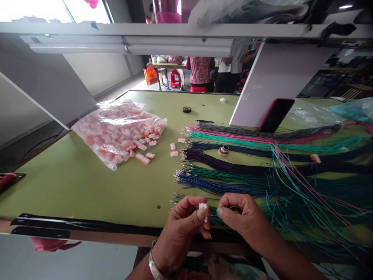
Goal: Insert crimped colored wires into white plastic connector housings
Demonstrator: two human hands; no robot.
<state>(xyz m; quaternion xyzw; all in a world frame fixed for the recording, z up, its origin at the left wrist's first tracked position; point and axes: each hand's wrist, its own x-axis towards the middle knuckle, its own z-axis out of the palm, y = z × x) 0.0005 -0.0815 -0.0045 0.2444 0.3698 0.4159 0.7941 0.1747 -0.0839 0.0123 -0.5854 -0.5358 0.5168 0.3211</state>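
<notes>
My left hand (182, 227) pinches a small white and orange plastic connector (203, 209) between thumb and fingers, above the near edge of the table. Just to its right, my right hand (246, 217) is closed, thumb against the forefinger, around a thin dark wire (234, 209); the tip of that wire is too small to make out. A small gap separates the two hands. Beyond them, bundles of wires with metal ends lie side by side, among them a blue bundle (224, 186), a dark purple bundle (227, 161) and a turquoise bundle (233, 140).
A clear plastic bag (116, 128) of connectors lies at left, with several loose connectors (174, 153) beside it. Tape rolls (187, 110) sit farther back. A phone (276, 114) leans on the right panel (253, 83). A shelf (163, 29) spans overhead; people are behind the table.
</notes>
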